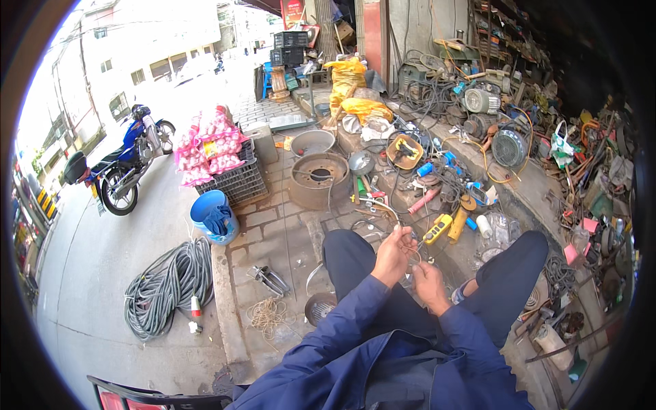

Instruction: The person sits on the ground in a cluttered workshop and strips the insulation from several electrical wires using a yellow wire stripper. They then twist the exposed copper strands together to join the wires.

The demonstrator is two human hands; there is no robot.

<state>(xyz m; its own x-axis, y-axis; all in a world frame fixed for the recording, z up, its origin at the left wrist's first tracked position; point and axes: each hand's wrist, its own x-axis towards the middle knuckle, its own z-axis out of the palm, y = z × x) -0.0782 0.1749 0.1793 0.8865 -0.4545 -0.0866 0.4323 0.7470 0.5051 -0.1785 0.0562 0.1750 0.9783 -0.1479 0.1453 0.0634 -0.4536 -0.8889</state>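
In front of my lap, my left hand (395, 255) pinches a thin, pale cable (392, 209), which rises past my fingertips toward the clutter ahead. My right hand (430, 284) is a little lower and nearer, closed with its thumb on top. A thin strand of wire (414, 254) loops between the two hands; its ends are hidden in my fingers. Just beyond my hands lies a yellow push-button control box (438, 229). Beside it is an orange-yellow tool-like body (462, 219), whose kind I cannot make out.
A metal wheel rim (319, 179), a blue bucket (214, 217), a coiled grey cable (169, 290), tangled twine (268, 313) and a metal puller (268, 280) lie to the left. Motors (482, 101) and heaped scrap fill the right. A motorcycle (121, 164) stands at the roadside.
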